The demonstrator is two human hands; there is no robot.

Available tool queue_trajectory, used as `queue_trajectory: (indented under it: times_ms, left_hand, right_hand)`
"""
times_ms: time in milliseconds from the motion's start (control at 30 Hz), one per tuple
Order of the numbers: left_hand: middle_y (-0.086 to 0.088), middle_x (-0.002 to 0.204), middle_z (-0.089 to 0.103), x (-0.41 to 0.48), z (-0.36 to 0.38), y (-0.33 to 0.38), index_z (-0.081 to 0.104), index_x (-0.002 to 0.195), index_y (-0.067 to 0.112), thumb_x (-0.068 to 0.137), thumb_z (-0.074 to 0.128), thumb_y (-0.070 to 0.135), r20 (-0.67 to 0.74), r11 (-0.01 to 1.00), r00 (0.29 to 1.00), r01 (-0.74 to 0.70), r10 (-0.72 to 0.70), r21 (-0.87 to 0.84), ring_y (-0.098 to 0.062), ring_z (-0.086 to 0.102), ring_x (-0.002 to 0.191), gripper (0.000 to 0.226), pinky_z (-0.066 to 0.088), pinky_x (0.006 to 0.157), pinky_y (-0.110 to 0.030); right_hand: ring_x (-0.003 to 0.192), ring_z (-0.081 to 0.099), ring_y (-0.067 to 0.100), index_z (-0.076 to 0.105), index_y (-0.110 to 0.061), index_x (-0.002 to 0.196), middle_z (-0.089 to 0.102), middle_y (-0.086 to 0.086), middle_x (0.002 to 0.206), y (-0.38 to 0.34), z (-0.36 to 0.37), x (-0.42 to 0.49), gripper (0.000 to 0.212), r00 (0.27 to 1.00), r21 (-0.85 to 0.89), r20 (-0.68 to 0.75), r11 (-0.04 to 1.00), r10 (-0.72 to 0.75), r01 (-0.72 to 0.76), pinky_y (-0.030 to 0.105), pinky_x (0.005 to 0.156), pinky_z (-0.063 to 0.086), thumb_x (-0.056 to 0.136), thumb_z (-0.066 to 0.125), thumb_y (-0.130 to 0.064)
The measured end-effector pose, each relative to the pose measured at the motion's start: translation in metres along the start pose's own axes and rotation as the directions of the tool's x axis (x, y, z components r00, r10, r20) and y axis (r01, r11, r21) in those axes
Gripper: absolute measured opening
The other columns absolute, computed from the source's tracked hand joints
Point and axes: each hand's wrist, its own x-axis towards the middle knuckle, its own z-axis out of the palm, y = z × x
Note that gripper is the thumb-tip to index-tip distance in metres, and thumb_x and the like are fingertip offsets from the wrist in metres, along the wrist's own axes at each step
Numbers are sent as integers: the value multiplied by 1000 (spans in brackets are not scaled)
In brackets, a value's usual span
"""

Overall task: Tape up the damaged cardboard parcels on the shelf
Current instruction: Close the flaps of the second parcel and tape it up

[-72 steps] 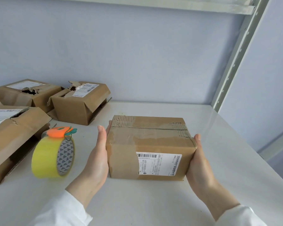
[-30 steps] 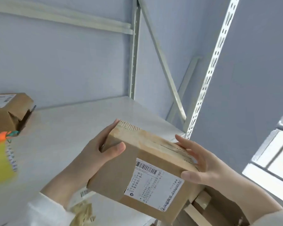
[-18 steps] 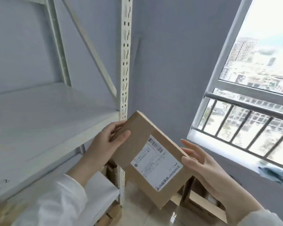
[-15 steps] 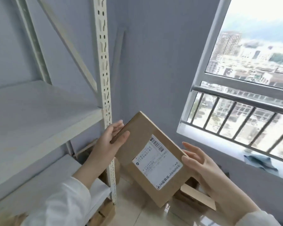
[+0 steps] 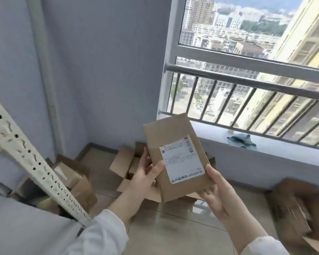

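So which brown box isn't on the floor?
The parcel with the white label: left hand and right hand hold it up. The other boxes sit on the floor.

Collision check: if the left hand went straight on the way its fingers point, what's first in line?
The parcel: the left hand grips its left edge. Sliding past it, likely the open box on the floor beyond, though depth is unclear.
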Motion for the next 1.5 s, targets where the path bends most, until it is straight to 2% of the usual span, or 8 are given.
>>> queue_trajectory:
  times_ms: [200, 400, 600, 833, 1067, 1167, 1300, 1500]
  left_hand:
    - [12, 130, 54, 78, 25, -1, 20, 144, 40, 69, 64, 43, 163, 988, 975, 151, -152, 18, -6, 55, 115, 87, 52, 88, -22]
    - [-1, 131, 51, 172, 73, 9, 24, 129, 33, 80, 66, 43, 109, 978, 972, 208, -210, 30, -15, 58, 107, 66, 49, 97, -44]
    - [-1, 121, 61, 274, 146, 2, 39, 127, 25, 90, 57, 44, 109, 980, 975, 188, -194, 66, -12, 64, 96, 46, 55, 84, -34]
    - [1, 136, 51, 351, 204, -77, 33, 143, 26, 93, 53, 41, 109, 964, 963, 231, -246, 130, -15, 54, 118, 56, 43, 104, -37]
    - [4, 148, 39, 400, 206, -198, 19, 150, 25, 96, 45, 43, 16, 859, 879, 461, -476, 223, -13, 42, 132, 63, 30, 113, -35]
    - [0, 150, 37, 426, 201, -260, 22, 149, 18, 95, 48, 41, -41, 829, 847, 528, -531, 185, -14, 39, 134, 64, 29, 112, -31]
    - [5, 141, 46, 458, 187, -364, 29, 144, 16, 95, 50, 39, -60, 806, 822, 568, -567, 169, -10, 45, 127, 57, 33, 105, -25]
    - [9, 147, 39, 502, 164, -513, 30, 147, 21, 91, 53, 43, -46, 793, 812, 579, -582, 189, -3, 36, 131, 64, 26, 112, -24]
  right_hand:
    - [108, 62, 25, 63, -10, 108, 66, 16, 115, -25, -5, 50, 45, 985, 137, -172, 990, 13, 11, 33, 89, 54, 72, 65, -36]
    - [108, 62, 28, 56, -15, 120, 63, 15, 116, -65, -35, 106, 50, 945, 272, -327, 958, 3, 92, 38, 94, 51, 78, 70, -40]
    - [106, 62, 25, 60, -24, 110, 64, 10, 110, -110, -93, 184, 36, 932, 190, -359, 973, -54, 130, 41, 98, 48, 83, 62, -47]
    - [113, 55, 22, 56, -25, 118, 62, 5, 117, -108, -179, 280, 43, 922, 33, -384, 999, 46, -36, 35, 99, 42, 87, 52, -54]
    - [93, 59, 7, 58, -23, 116, 65, -5, 102, -44, -243, 373, 26, 887, 59, -416, 979, 201, -194, 22, 74, 44, 95, 50, -35]
    - [88, 57, 5, 61, -20, 102, 63, -6, 95, -2, -267, 422, 20, 881, 29, -416, 971, 226, -236, 24, 84, 41, 96, 48, -35]
    - [110, 55, 12, 51, -21, 126, 60, -2, 119, 98, -316, 492, 38, 865, 15, -421, 955, 274, -295, 28, 94, 40, 95, 46, -43]
    - [118, 50, 16, 47, -17, 131, 56, -1, 127, 220, -373, 585, 44, 820, 75, -440, 925, 365, -372, 31, 101, 37, 97, 39, -44]
